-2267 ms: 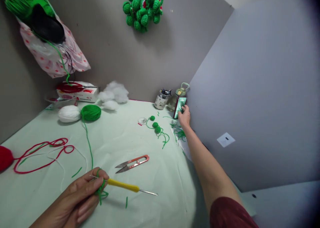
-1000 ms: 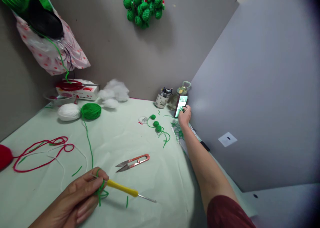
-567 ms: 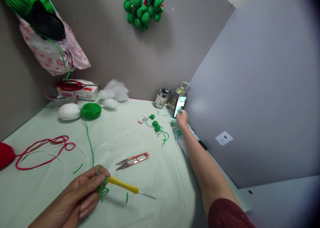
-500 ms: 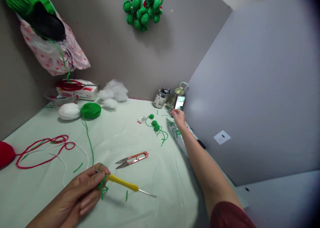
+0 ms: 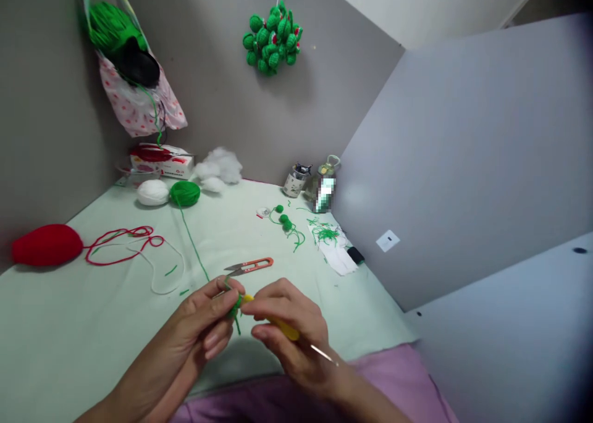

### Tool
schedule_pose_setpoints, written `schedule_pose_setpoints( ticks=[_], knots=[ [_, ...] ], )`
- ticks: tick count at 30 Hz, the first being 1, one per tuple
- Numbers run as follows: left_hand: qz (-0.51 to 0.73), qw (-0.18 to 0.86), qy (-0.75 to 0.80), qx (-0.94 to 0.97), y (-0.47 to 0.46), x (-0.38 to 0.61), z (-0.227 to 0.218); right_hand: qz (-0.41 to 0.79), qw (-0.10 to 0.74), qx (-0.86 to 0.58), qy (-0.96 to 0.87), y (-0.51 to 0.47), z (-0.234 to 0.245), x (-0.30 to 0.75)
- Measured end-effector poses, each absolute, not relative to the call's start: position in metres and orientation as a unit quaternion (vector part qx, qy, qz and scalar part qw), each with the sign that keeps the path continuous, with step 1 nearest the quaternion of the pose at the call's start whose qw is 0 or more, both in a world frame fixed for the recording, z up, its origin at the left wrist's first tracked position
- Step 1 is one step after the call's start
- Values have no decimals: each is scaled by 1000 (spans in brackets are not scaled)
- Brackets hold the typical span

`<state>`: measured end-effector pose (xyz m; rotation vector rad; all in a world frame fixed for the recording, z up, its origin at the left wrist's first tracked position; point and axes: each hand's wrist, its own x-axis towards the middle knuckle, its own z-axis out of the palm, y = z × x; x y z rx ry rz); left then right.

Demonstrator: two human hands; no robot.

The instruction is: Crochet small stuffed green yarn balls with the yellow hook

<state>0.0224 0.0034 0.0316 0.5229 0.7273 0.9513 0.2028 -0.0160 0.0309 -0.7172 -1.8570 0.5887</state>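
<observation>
My left hand (image 5: 204, 318) pinches a small piece of green crochet work (image 5: 235, 305), with a green strand (image 5: 191, 244) running from it back to a green yarn ball (image 5: 185, 192). My right hand (image 5: 290, 333) is closed around a yellow-handled crochet hook (image 5: 290, 332), its metal end (image 5: 324, 354) sticking out past my wrist. Both hands meet close to the near edge of the pale green table (image 5: 92, 324). Orange thread snips (image 5: 249, 265) lie just beyond my fingers.
A red yarn ball (image 5: 47, 244) with loose red strand (image 5: 121, 247) lies left; white yarn ball (image 5: 152, 192), stuffing (image 5: 217, 167) and a box (image 5: 160, 162) sit at the back. Small green pieces (image 5: 285, 220), scraps on paper (image 5: 331, 244), a jar (image 5: 294, 182) and phone (image 5: 324, 194) stand near the grey partition (image 5: 463, 145).
My right hand left the phone at the far corner and came back to take the yellow hook beside my left hand. The view has shifted, showing more of the left side.
</observation>
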Motion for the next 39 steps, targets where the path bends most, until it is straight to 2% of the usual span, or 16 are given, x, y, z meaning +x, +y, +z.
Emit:
schedule_pose_setpoints(
  ticks=[3,6,12,25,30,34,37,39],
  knots=[
    [439,787,318,293,-5,27,33,346,590,-364,-632,-28,16,191],
    [445,769,311,337,-5,29,31,420,639,-385,-517,-30,4,179],
    [463,730,320,388,3,30,19,373,669,-419,-488,-26,-6,170],
    [464,746,321,355,6,17,2,409,638,-401,-514,-19,-11,169],
    [434,798,290,301,2,14,3,430,660,-375,-489,-21,-18,169],
    [397,848,258,239,-4,7,6,379,655,-373,-537,-23,-16,164],
    [417,834,266,244,-9,1,10,353,630,-384,-575,-24,-15,158],
    [442,806,283,272,-12,-2,13,379,629,-374,-566,-24,-17,154]
  ],
)
